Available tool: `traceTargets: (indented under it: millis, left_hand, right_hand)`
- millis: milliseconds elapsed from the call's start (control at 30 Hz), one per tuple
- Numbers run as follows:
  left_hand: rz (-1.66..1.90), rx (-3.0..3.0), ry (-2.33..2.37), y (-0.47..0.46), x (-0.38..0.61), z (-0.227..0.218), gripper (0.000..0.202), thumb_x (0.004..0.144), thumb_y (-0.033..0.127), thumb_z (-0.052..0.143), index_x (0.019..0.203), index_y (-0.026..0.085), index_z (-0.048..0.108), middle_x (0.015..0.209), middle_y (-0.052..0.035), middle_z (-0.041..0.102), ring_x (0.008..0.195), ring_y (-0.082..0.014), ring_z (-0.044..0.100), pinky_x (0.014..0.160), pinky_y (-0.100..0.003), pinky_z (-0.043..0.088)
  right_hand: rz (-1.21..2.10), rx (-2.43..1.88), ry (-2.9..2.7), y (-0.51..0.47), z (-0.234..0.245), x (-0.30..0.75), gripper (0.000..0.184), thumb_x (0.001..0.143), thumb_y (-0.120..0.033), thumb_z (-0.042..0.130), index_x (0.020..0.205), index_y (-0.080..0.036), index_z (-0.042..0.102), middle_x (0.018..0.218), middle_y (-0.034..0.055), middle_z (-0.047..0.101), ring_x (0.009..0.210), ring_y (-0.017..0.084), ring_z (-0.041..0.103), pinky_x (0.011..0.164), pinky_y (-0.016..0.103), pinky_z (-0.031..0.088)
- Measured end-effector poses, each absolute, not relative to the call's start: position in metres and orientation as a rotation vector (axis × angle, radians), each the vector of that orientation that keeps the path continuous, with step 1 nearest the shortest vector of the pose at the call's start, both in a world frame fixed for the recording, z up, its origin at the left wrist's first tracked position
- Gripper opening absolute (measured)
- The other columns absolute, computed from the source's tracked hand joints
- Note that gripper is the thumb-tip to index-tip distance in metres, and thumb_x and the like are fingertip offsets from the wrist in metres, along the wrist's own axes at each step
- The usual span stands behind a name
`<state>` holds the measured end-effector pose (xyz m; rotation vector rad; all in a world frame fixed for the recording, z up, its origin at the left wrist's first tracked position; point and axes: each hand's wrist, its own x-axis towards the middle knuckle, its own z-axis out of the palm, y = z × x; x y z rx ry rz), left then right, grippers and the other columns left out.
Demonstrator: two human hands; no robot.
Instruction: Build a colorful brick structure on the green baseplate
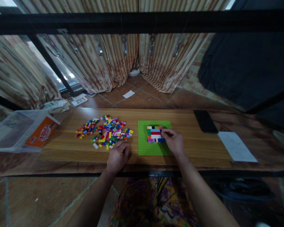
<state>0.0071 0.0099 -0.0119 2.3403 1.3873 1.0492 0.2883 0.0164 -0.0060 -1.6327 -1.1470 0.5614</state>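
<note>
A green baseplate [143, 148] lies on the wooden board, carrying a square block of toy bricks [155, 133] in white, red, blue, pink and other colours. My right hand [174, 142] is at the block's right edge, thumb and forefinger pinched together. What sits between those fingertips is too small to make out. Left of the baseplate spreads a pile of loose toy bricks [111, 129] in many colours. By the pile's front right edge rests my left hand [118, 155], its fingers curled closed; their inside is hidden.
A clear plastic box [11, 126] with an orange label stands at the far left. On the right are a black phone [205, 121] and a white sheet of paper [238, 146]. A dark metal bar [142, 22] crosses the view above the wooden board [186, 154].
</note>
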Motion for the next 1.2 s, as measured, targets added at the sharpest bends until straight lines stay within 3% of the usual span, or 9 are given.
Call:
traceTargets:
  millis: [367,833,1067,1200]
  left_hand:
    - [1.052,2.339,1.378,0.010,0.007,-0.013,0.015,0.089,0.018,0.051,0.091,0.021,0.066,0.099,-0.0064,0.069,0.097,-0.0180,0.064,0.089,-0.034,0.054]
    - [1.080,2.354,1.365,0.009,0.007,-0.014,0.015,0.087,0.015,0.052,0.089,0.020,0.066,0.097,-0.0060,0.068,0.095,-0.0170,0.064,0.087,-0.032,0.054]
    - [1.282,2.326,1.333,-0.004,0.006,-0.013,0.017,0.086,0.012,0.052,0.096,0.019,0.064,0.100,-0.0073,0.067,0.097,-0.0167,0.064,0.087,-0.031,0.055]
    - [1.336,2.277,1.415,-0.022,0.000,-0.014,0.018,0.086,0.012,0.053,0.098,0.019,0.063,0.100,-0.0074,0.066,0.096,-0.0164,0.063,0.084,-0.030,0.055]
  right_hand:
    - [0.576,-1.671,-1.083,0.020,-0.002,0.281,0.031,0.071,-0.045,0.070,0.089,-0.020,0.077,0.093,0.0081,0.075,0.082,0.023,0.068,0.080,0.040,0.053]
    - [0.504,-1.630,-1.046,-0.004,0.002,0.277,0.030,0.076,-0.040,0.067,0.094,-0.017,0.073,0.094,0.0095,0.074,0.083,0.022,0.068,0.081,0.039,0.054]
    - [0.505,-1.463,-1.499,-0.027,0.027,0.209,0.019,0.088,-0.030,0.058,0.098,-0.022,0.071,0.095,0.0057,0.070,0.084,0.018,0.066,0.075,0.031,0.052]
    - [0.523,-1.443,-1.742,-0.024,0.022,0.170,0.020,0.090,-0.021,0.052,0.100,-0.021,0.069,0.095,0.0060,0.069,0.088,0.019,0.065,0.080,0.032,0.051]
